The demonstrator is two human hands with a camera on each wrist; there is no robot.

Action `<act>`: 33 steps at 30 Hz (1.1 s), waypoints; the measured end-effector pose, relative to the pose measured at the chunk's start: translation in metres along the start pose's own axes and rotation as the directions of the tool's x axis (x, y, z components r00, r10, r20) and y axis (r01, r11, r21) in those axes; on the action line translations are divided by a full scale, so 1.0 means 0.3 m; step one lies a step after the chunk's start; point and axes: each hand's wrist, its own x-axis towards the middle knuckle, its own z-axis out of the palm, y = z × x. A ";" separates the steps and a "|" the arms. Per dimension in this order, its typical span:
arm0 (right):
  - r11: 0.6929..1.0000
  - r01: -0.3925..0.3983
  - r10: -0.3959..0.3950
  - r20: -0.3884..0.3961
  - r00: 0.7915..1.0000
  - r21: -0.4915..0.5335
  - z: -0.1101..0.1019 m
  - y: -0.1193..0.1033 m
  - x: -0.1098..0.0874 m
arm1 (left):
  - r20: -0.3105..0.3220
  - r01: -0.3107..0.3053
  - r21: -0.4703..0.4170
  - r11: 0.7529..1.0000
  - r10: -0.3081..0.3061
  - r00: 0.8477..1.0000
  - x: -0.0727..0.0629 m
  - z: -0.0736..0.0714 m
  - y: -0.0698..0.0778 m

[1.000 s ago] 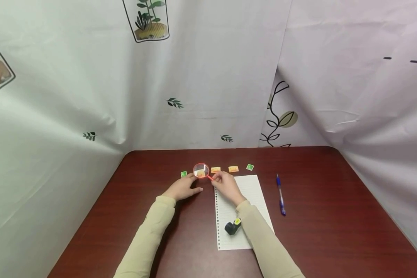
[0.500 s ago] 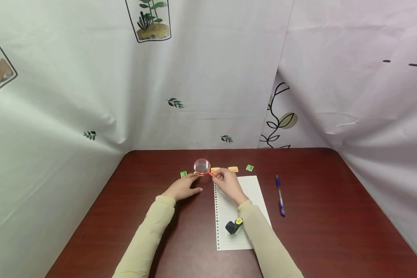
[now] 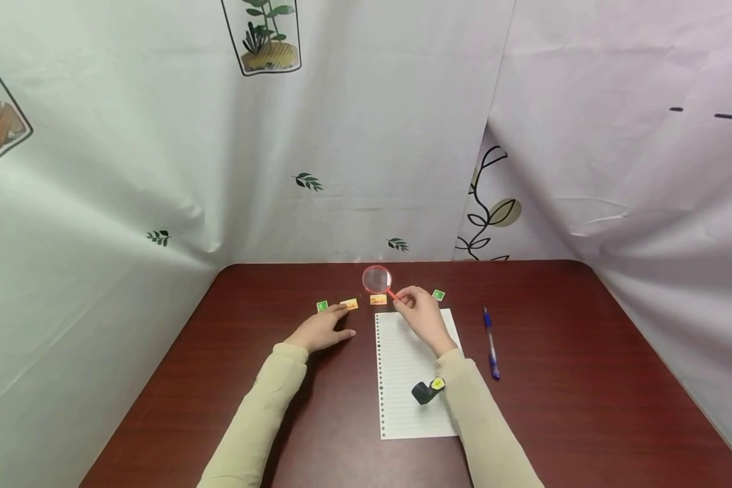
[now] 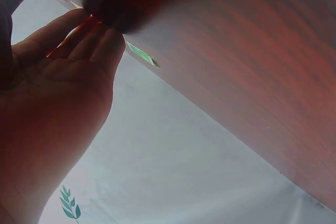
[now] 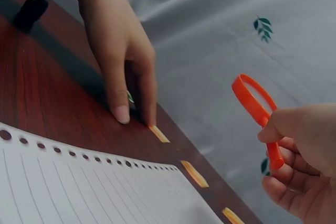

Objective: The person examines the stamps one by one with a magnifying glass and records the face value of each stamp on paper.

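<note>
My right hand (image 3: 423, 315) pinches the handle of a small red magnifying glass (image 3: 377, 279) between thumb and fingers. In the right wrist view the magnifying glass (image 5: 254, 100) is raised above the table, its lens tilted. Under it in the head view lies an orange stamp (image 3: 378, 299); the right hand hides another one to its right. My left hand (image 3: 322, 330) rests on the table with fingers extended, fingertips at the edge of the left orange stamp (image 3: 350, 304). Just left of that is a green stamp (image 3: 322, 306). A second green stamp (image 3: 439, 295) lies beyond the right hand.
Lined paper with punched holes (image 3: 402, 379) lies under the right forearm. A blue pen (image 3: 491, 344) is to its right. A black wrist camera (image 3: 425, 392) sticks out from the right sleeve. The dark red table (image 3: 555, 379) ends at a patterned curtain (image 3: 354, 135).
My right hand has lifted the magnifying glass off the left orange stamp and carried it rightward, over the middle orange stamp. The left hand stays in place.
</note>
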 end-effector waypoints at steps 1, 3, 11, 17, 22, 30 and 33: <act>1.000 -0.003 0.003 -0.008 1.000 0.002 -0.012 0.003 -0.001 | 0.000 0.000 -0.003 1.000 0.000 1.000 -0.001 -0.001 0.003; 1.000 -0.011 0.011 -0.026 1.000 0.000 -0.038 0.011 -0.003 | 0.001 0.001 -0.002 1.000 -0.001 1.000 -0.002 -0.002 0.006; 0.997 -0.063 0.061 -0.059 0.996 -0.032 -0.152 0.058 -0.022 | -0.004 0.002 -0.004 1.000 -0.002 1.000 -0.002 0.002 0.005; 0.992 -0.077 0.069 -0.088 0.994 -0.096 -0.239 0.098 -0.048 | 0.002 0.008 -0.006 1.000 -0.008 1.000 -0.008 0.009 0.003; 0.989 -0.079 0.065 -0.114 0.991 -0.126 -0.316 0.136 -0.064 | 0.005 0.012 -0.012 1.000 -0.012 1.000 -0.011 0.013 0.001; 0.977 -0.086 0.056 -0.154 0.986 -0.196 -0.430 0.182 -0.083 | 0.000 -0.005 -0.008 1.000 0.005 1.000 -0.003 0.003 -0.001; 0.971 -0.088 0.051 -0.166 0.985 -0.221 -0.464 0.199 -0.095 | 0.006 -0.002 -0.002 1.000 0.002 1.000 -0.001 0.001 -0.002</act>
